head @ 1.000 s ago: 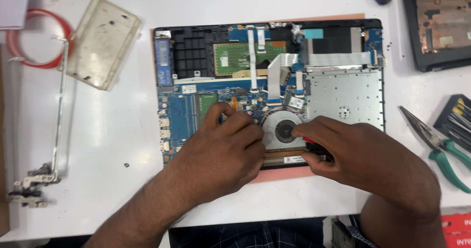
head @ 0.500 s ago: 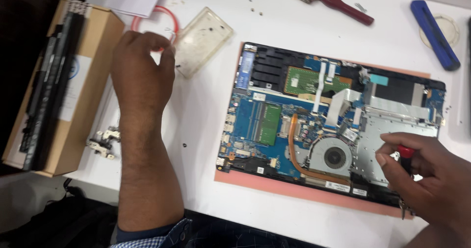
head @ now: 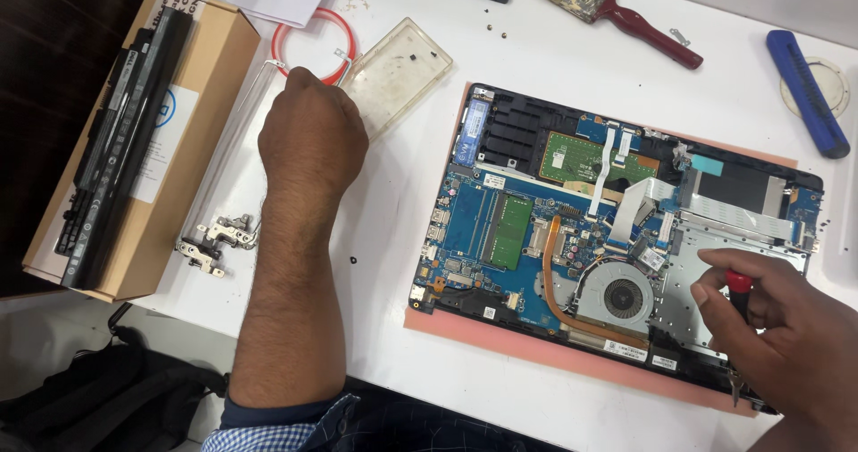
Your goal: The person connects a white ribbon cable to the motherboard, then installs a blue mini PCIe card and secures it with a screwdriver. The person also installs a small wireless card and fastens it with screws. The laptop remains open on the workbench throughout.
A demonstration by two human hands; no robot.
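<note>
While our right hand (head: 778, 322) stays down at the lower right corner of the opened laptop (head: 617, 238), it's pinching a red-handled screwdriver (head: 740, 293) between thumb and fingertips, just right of the round cooling fan (head: 623, 297). The tip of the tool is hidden behind the hand, so we can't tell exactly where it touches.

Our left hand (head: 313, 139) is way over on the other side, curled shut into a loose fist right at the near edge of the clear plastic tray (head: 396, 75). Whether there's anything pinched inside those fingers, we can't tell from this angle.

The laptop sits on a pink mat (head: 536, 349) on the white table (head: 536, 50), with its blue board and copper heat pipe (head: 550, 273) showing. Left of our arm lie two metal hinges (head: 214, 242), and further left a black battery (head: 121, 139) rests on a cardboard box (head: 192, 148). Up top there's a paintbrush (head: 617, 10) and a blue tool (head: 807, 93).
</note>
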